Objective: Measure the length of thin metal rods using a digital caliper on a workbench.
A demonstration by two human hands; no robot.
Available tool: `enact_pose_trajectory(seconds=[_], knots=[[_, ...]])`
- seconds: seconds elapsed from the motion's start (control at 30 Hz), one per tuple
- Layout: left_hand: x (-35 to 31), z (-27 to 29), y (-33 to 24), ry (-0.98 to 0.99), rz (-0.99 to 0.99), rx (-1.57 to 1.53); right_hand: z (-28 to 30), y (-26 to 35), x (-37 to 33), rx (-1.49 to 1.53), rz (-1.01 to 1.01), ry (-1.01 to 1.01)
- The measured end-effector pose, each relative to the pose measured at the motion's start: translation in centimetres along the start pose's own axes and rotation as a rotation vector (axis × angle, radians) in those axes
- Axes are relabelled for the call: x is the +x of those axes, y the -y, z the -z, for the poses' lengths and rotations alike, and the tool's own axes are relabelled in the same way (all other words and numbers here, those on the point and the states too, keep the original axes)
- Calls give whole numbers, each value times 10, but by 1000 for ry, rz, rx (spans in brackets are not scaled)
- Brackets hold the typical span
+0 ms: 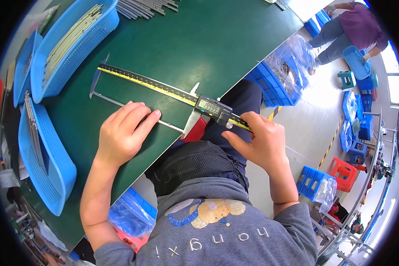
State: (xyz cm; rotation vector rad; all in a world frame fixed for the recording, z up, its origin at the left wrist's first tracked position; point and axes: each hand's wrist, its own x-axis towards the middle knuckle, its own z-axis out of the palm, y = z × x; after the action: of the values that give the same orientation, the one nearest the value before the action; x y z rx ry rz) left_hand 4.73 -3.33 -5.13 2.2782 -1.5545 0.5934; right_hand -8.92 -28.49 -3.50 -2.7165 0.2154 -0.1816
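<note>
A long digital caliper (150,84) with a black and yellow scale lies across the green table, its display and slider out over the table's edge. Between its opened jaws runs a thin metal rod (170,127), one end at each jaw. The fingers of my left hand (122,131) are closed on the middle of this rod and hide part of it. My right hand (264,139) grips the caliper at the slider end, thumb below the beam and fingers curled over it. A red piece (195,131) shows beneath the slider's jaw.
Blue baskets with rods stand left: a large basket (68,73), a nearer basket (60,170) and a narrow basket (24,66). More loose rods (142,6) lie at the far edge. Right, on the floor, are a blue crate (270,84), a red stool (342,174) and a person (359,26) holding a basket.
</note>
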Motion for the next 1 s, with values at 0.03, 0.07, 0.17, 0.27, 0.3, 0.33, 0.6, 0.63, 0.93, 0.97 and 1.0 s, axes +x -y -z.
enact_pose_trajectory(seconds=[0.03, 0.07, 0.17, 0.27, 0.3, 0.33, 0.6, 0.63, 0.93, 0.97, 1.0], knots=[[-1, 1, 0, 2, 2, 2, 0, 0, 1, 6, 4, 4], [-2, 2, 0, 6, 4, 2, 0, 1, 2, 14, 10, 9], [-5, 4, -1, 10, -3, 29, -6, 2, 5, 4, 29, -32], [-2, -3, -3, 15, -68, 37, -5, -3, -2, 49, -6, -83], [0, -2, -4, 39, -71, 5, -2, -5, -5, 18, 8, -75], [0, -5, -6, 22, -69, 3, 0, -6, -6, 35, 16, -70], [-5, -8, -9, 34, -24, 5, -1, -9, -5, 63, 24, -19], [-5, -9, -9, 33, -26, 3, -1, -9, -6, 71, 15, -19], [-3, -10, -5, 21, -52, -12, -2, -10, -4, 77, 2, -20], [-3, -10, -5, 18, -55, -11, -1, -10, -4, 75, -1, -16], [-3, -10, -5, 17, -55, -10, -1, -10, -4, 75, 0, -17]])
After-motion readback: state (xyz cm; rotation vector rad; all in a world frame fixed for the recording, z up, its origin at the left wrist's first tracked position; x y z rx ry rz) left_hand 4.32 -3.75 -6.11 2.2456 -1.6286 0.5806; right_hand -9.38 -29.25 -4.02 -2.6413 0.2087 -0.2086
